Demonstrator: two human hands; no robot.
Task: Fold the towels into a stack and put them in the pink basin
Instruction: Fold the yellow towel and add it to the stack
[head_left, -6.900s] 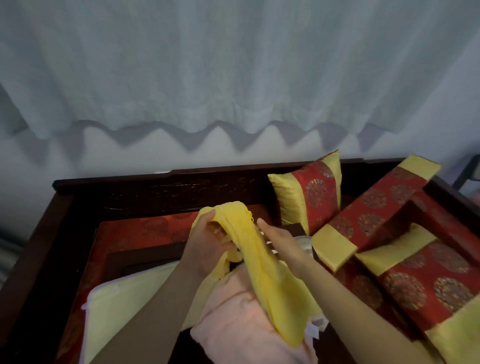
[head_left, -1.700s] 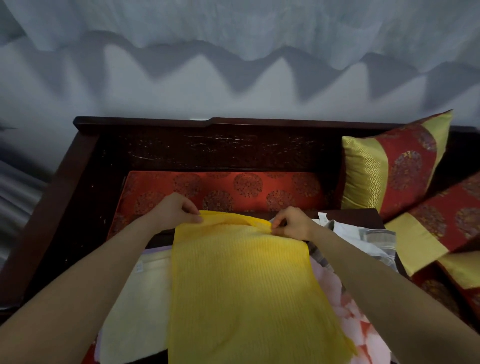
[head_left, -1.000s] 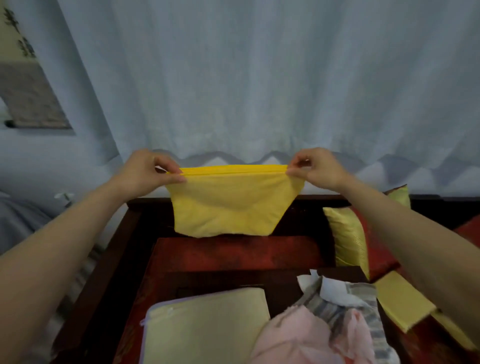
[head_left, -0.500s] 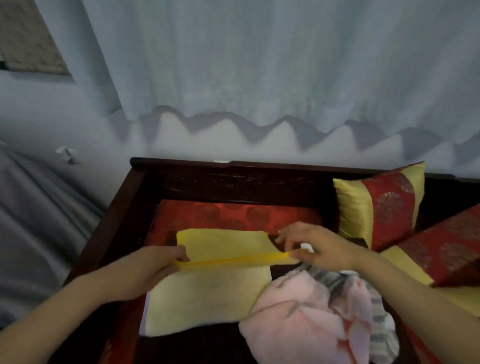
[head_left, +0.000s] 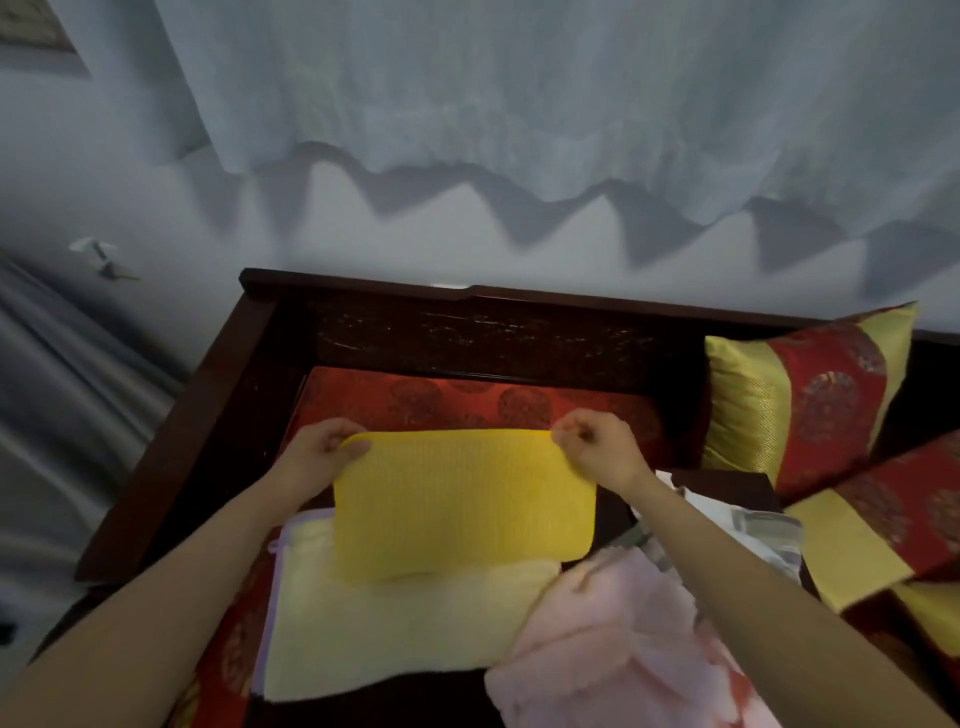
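Observation:
A folded bright yellow towel (head_left: 462, 504) lies in the middle, its near edge resting on a folded pale cream towel (head_left: 395, 629) below it. My left hand (head_left: 319, 454) pinches the yellow towel's far left corner. My right hand (head_left: 597, 452) pinches its far right corner. A crumpled pink towel (head_left: 623, 649) lies at the lower right, partly under my right forearm. A grey striped towel (head_left: 748, 525) shows behind it. No pink basin is in sight.
The towels lie on a dark wooden bench (head_left: 467, 332) with a red patterned seat cushion (head_left: 467, 405). Red and gold cushions (head_left: 800, 395) are piled at the right. A white curtain (head_left: 519, 93) hangs over the wall behind.
The yellow towel was spread, lifted up folded in half, then lowered onto the cream towel. Half a second ago it was folded over once more; both hands now hold its far corners.

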